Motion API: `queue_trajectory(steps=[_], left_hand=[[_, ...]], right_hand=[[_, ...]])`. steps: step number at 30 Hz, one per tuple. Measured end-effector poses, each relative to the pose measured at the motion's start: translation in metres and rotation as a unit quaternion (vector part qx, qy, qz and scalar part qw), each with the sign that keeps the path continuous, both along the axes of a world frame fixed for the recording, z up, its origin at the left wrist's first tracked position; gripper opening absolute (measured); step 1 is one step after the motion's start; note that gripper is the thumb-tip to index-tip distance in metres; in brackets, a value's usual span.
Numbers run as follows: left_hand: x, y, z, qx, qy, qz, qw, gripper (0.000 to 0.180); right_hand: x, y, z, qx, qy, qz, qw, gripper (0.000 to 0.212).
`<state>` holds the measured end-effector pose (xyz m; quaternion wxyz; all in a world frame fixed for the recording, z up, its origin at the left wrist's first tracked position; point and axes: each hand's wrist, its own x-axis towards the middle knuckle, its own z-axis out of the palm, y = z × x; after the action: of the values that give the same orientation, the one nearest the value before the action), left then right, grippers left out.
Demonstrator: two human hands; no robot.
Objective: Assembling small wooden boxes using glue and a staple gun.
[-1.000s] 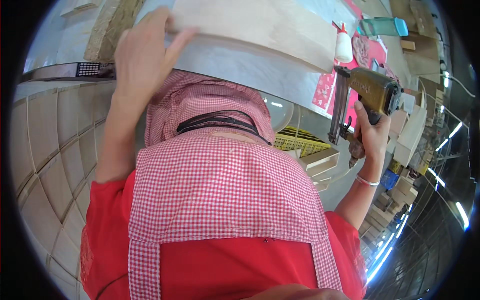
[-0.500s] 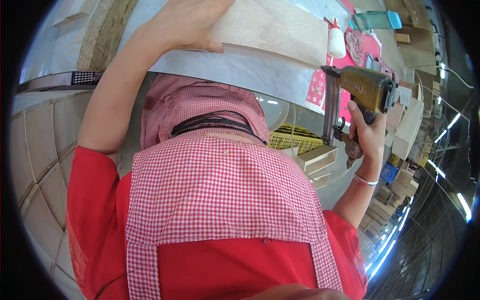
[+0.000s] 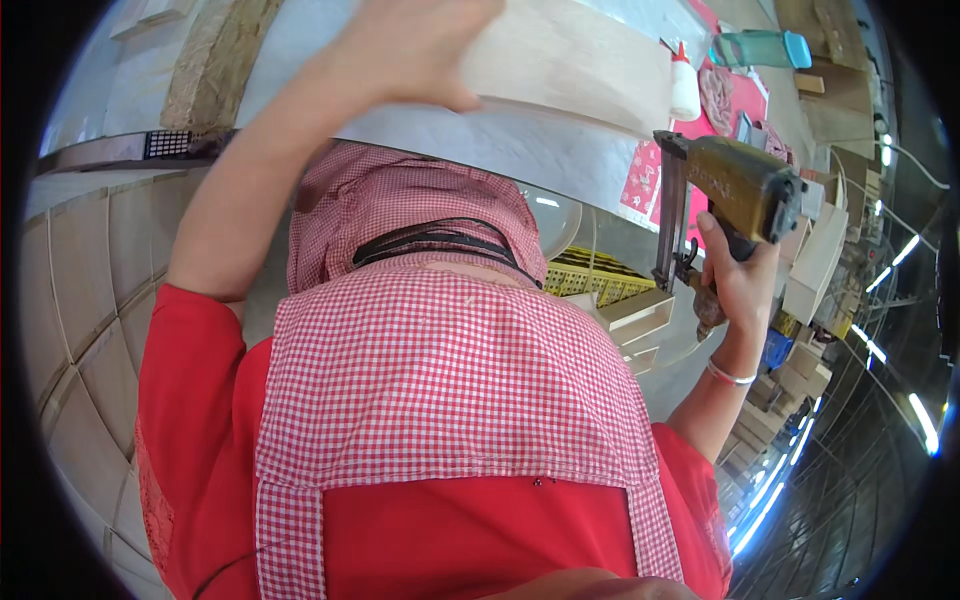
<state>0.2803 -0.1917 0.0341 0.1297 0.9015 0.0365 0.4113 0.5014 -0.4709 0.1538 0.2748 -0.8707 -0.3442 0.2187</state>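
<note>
A pale wooden board [image 3: 580, 65] lies on the marbled tabletop [image 3: 500, 135] at the top of the view. My left hand [image 3: 415, 50] is over its left end, thumb at the near edge; the fingertips run out of the picture and the hand is slightly blurred. In my right hand [image 3: 740, 275] is a brown and black pneumatic nail gun [image 3: 730, 180], fingers wrapped round its grip. The gun's nose points left, close to the board's near right corner, and its long magazine hangs down beside the table edge. Whether the nose touches the board I cannot tell.
Right of the board stand a white glue bottle [image 3: 685, 90] with a red tip and a teal bottle [image 3: 760, 48] on its side. A rough wooden block [image 3: 215, 70] lies at the left. Below the table are a yellow crate [image 3: 600, 275] and a wooden frame [image 3: 640, 315].
My left hand and the board have shifted a little to the right. The nail gun has also moved slightly right in the view, still in my right hand.
</note>
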Motion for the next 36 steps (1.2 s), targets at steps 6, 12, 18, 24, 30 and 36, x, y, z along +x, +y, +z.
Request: queue_trajectory(steps=[6,12,18,24,30,36], left_hand=[[0.034,-0.059,0.073,-0.104,0.39,0.19,0.895,0.066],[0.034,-0.061,0.065,-0.11,0.365,0.189,0.905,0.066],[0.034,-0.061,0.064,-0.1,0.354,0.191,0.91,0.067],[0.042,-0.066,0.026,0.108,0.138,0.319,0.931,0.065],[0.036,-0.047,-0.007,-0.037,0.129,0.172,0.976,0.092],[-0.045,-0.034,0.003,-0.243,0.141,0.075,0.957,0.13]], right_hand=[[-0.012,0.01,0.011,0.011,0.07,0.033,0.997,0.028],[-0.017,0.015,0.011,-0.005,0.082,0.043,0.996,0.027],[-0.015,0.016,0.008,-0.024,0.091,0.036,0.995,0.024],[-0.016,0.015,0.009,-0.017,0.128,-0.019,0.991,0.026],[-0.017,0.021,0.011,-0.01,0.091,0.019,0.996,0.022],[-0.033,0.023,0.02,0.06,0.1,0.034,0.993,0.023]])
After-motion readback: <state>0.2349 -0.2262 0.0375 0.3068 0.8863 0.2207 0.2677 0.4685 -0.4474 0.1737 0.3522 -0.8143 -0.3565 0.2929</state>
